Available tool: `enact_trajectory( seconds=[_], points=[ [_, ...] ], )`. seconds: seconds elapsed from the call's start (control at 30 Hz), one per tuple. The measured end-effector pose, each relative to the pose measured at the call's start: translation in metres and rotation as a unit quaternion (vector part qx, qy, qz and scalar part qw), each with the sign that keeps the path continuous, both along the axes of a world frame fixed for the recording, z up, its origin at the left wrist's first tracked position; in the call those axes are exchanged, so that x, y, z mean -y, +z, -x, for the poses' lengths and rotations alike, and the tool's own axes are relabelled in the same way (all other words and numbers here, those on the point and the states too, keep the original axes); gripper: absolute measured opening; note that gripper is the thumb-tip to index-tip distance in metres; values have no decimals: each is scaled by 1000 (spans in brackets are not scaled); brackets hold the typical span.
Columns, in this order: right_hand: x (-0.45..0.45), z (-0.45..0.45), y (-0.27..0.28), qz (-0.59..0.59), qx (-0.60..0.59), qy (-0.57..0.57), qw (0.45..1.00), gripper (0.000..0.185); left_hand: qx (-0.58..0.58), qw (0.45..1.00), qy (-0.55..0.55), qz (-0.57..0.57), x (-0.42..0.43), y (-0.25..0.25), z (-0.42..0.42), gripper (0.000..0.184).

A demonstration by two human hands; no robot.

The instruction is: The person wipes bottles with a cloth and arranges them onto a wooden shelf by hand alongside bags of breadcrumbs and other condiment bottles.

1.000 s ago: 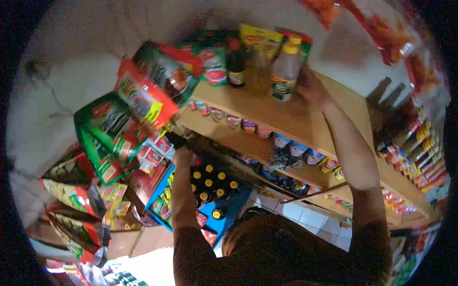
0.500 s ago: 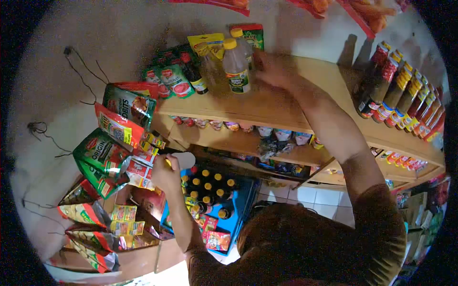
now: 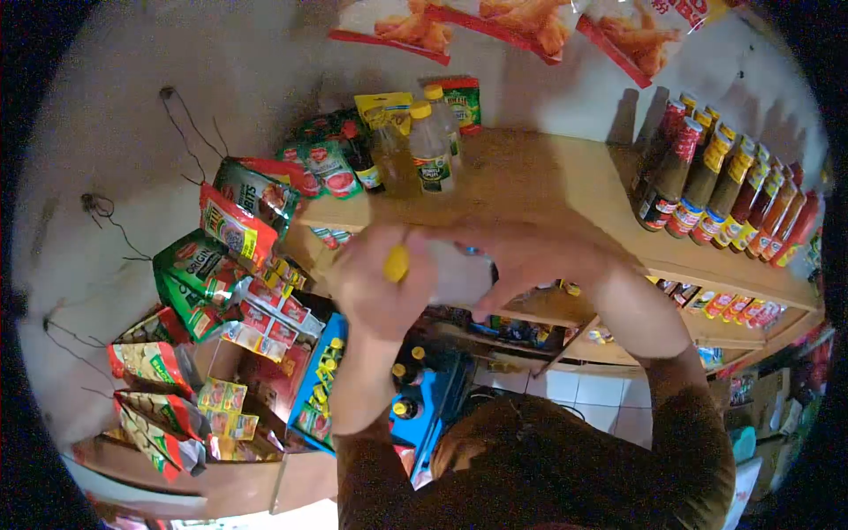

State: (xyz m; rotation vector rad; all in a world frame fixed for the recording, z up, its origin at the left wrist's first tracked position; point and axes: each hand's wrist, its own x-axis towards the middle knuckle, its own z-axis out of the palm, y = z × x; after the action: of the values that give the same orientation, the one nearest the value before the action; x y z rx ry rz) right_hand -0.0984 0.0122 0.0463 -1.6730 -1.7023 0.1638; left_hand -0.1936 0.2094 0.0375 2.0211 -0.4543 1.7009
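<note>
One bottle [image 3: 458,276] in my two hands [image 3: 369,281], two clear yellow-capped bottles [image 3: 432,148] on the shelf [image 3: 539,172], three overhead bags [image 3: 512,28]

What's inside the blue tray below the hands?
The blue tray shows dark bottles with yellow caps and, along its left side, small yellow and green packets. The left forearm crosses its middle; anything beneath that can't be seen.

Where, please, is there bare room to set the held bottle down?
The top shelf is bare between the clear yellow-capped bottles and the rows of filled bottles at right; the held bottle would likely fit there. The shelf's left end is crowded with pouches and a dark bottle.
</note>
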Motion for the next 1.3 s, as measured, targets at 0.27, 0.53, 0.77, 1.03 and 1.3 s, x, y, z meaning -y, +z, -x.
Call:
enact_trajectory(
  seconds=[0.27,0.53,0.77,1.03,1.3],
  points=[
    [27,-54,-18,-45,-174,-221,958,69,-155,970,-90,164,22,27,-62,43],
    [33,-119,-41,-106,-397,-269,871,78,-186,963,-4,194,-13,-57,-122,51],
    [27,-139,-44,-64,-278,-303,909,86,-201,952,-41,229,-16,-73,-135,58],
    [36,-182,-56,-35,-208,-364,907,87,-198,953,44,225,4,-76,-145,75],
    [1,-203,-61,-109,-169,-340,919,89,-215,950,92,207,10,-72,-144,80]
  ],
)
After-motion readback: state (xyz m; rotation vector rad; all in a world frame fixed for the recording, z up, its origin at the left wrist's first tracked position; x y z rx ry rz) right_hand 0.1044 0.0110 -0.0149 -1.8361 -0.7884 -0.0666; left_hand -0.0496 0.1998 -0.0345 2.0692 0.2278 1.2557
